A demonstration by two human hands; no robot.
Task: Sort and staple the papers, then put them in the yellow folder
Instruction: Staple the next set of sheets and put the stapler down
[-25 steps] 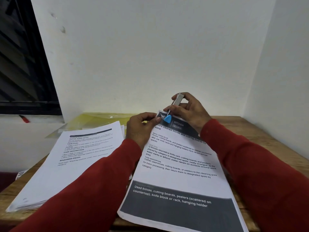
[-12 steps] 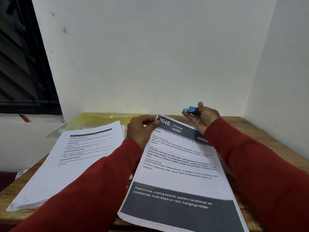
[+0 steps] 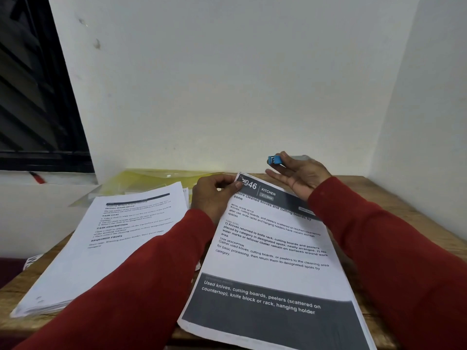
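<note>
The printed sheets (image 3: pixel 273 251) headed "KITCHEN" lie on the wooden table (image 3: pixel 379 198), their far-left corner pinched between thumb and curled fingers of the left hand (image 3: pixel 214 193). At 1 o'clock from that corner the right hand (image 3: pixel 299 175) hovers palm up, lower fingers spread, thumb and forefinger holding a small blue stapler (image 3: pixel 275 159) (partly hidden). A second paper stack (image 3: pixel 106 243) lies at 9 o'clock, the yellow folder (image 3: pixel 151 179) beyond it against the white wall (image 3: pixel 227 84).

Printed papers (image 3: pixel 273 248) lie flat on the desk; yellow folder (image 3: pixel 156 179) lies behind.
</note>
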